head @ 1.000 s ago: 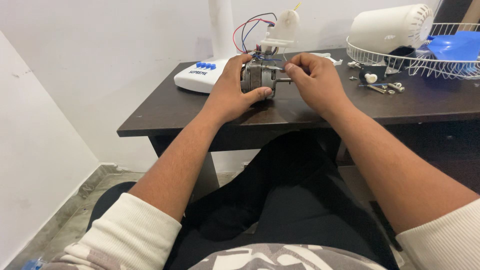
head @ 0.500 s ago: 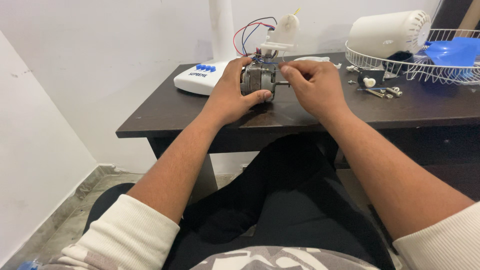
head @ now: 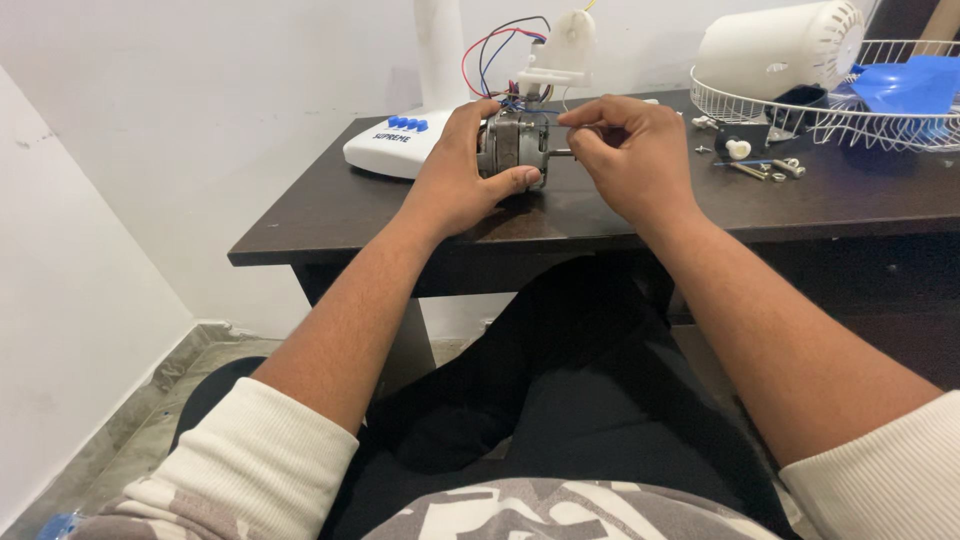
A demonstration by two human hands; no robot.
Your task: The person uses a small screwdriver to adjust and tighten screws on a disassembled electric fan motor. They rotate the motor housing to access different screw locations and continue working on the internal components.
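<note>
A small grey metal fan motor [head: 517,143] rests on the dark wooden table [head: 320,215], with red, blue and black wires [head: 492,45] rising from it toward a white plastic part [head: 556,48]. My left hand [head: 455,170] grips the motor's body from the left, thumb along its front. My right hand [head: 630,150] is pinched at the motor's shaft on the right side; whatever small thing the fingertips hold is hidden.
A white fan base with blue buttons [head: 392,140] and its upright pole [head: 440,50] stand behind the motor. To the right lie a white motor cover [head: 775,45], a wire fan guard [head: 830,110], a blue blade [head: 910,82] and loose screws [head: 765,165].
Both hands and the motor stay in place on the table. My right fingers have shifted slightly at the shaft; the view has moved a little.
</note>
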